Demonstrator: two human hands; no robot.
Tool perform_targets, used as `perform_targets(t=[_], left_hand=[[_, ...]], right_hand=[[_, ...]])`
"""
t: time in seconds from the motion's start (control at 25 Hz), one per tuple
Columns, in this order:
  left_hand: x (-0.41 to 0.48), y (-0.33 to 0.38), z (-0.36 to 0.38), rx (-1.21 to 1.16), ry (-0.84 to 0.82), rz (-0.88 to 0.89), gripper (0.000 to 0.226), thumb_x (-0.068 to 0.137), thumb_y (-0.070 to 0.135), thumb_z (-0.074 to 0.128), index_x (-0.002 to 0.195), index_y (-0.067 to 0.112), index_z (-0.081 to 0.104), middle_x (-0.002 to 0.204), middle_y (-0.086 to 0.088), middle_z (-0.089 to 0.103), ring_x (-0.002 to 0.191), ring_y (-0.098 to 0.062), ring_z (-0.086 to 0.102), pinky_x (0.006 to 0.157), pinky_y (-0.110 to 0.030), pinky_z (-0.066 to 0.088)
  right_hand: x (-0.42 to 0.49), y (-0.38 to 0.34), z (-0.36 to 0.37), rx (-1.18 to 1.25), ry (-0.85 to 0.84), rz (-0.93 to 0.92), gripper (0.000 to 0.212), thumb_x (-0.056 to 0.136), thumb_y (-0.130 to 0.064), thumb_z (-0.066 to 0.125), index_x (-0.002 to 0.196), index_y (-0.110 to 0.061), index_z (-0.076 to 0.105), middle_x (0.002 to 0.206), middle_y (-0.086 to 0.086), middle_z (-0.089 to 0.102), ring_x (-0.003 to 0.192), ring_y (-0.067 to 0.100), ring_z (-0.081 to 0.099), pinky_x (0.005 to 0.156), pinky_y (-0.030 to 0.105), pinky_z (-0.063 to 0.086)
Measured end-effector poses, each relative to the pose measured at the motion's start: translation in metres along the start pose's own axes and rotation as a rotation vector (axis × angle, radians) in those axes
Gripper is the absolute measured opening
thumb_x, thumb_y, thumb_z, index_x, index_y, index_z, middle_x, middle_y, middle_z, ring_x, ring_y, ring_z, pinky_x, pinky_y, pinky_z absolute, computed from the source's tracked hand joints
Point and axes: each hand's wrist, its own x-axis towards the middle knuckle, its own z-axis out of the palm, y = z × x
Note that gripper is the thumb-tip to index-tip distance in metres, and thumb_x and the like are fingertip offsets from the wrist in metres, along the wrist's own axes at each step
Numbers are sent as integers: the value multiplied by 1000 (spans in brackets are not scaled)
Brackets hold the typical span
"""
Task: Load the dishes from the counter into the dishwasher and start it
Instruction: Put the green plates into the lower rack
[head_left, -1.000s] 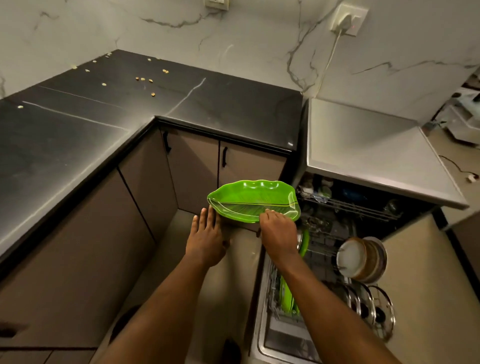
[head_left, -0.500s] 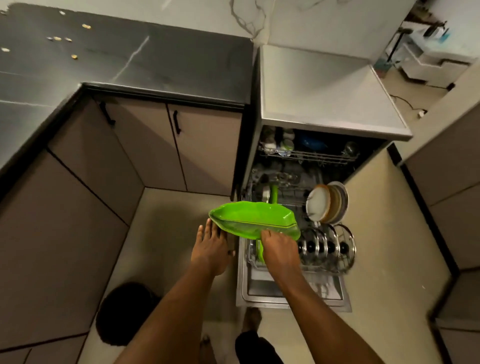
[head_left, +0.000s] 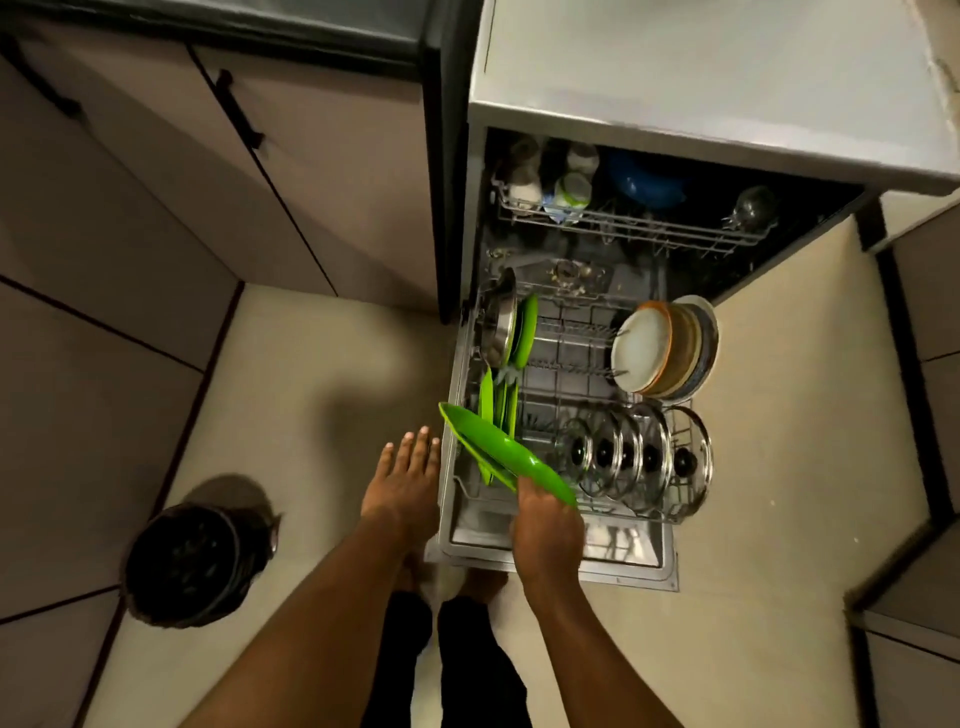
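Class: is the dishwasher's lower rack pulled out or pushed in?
Pulled out: the lower rack sits over the lowered door, forward of the upper rack.

Pale beige floor (head_left: 291, 395) fills the middle, dimly lit; taupe cabinet doors (head_left: 322, 171) with black bar handles (head_left: 240, 106) run from 9 to 12 o'clock under a dark countertop (head_left: 311, 21); a round black bin (head_left: 192, 564) stands at 8 o'clock; more cabinets (head_left: 930, 291) at 3 o'clock.

The green leaf-shaped plastic plate (head_left: 505, 453) is held over the front left of the wire lower rack (head_left: 571, 332). Glass pot lids (head_left: 631, 457) are racked at front right, with round ceramic plates (head_left: 644, 348) behind them. A round black bin (head_left: 187, 561) is set on the floor, well left of the rack.
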Motion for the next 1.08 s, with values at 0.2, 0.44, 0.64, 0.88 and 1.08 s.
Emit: perform_targets(t=[0.2,0.44,0.64,0.88,1.08], left_hand=[[79,17,29,14,-93,32,76,102,32,33,154,7,-16,161,-12,-24,150,-29,-18,122,-46,-8],[157,13,65,45,-184,68,78,101,28,35,153,8,-19,160,-11,-27,149,-28,-21,120,-45,-11],[213,6,80,63,-230,83,80,99,22,36,152,10,-22,158,-12,-30,147,-28,-23,117,-44,-14],[246,6,83,83,-279,108,83,101,31,40,152,10,-23,158,-12,-30,147,-29,-24,117,-44,-13],[264,9,97,83,-347,123,80,102,31,36,151,10,-23,159,-11,-29,147,-28,-23,118,-44,-13]], right_hand=[[72,28,54,333,109,270,15,97,-17,53,110,-14,60,96,13,70,91,34,67,65,32,42],[146,49,111,601,145,470,13,91,-12,60,102,-7,66,95,20,69,89,39,64,70,37,46],[189,58,150,773,73,473,7,89,-10,63,93,-7,69,93,17,70,86,36,64,68,31,40],[215,59,168,749,29,447,7,89,-9,62,90,-8,68,92,14,70,86,33,64,66,27,35],[236,58,178,712,-23,442,11,90,-10,61,79,-11,62,85,14,68,75,28,59,65,25,32]])
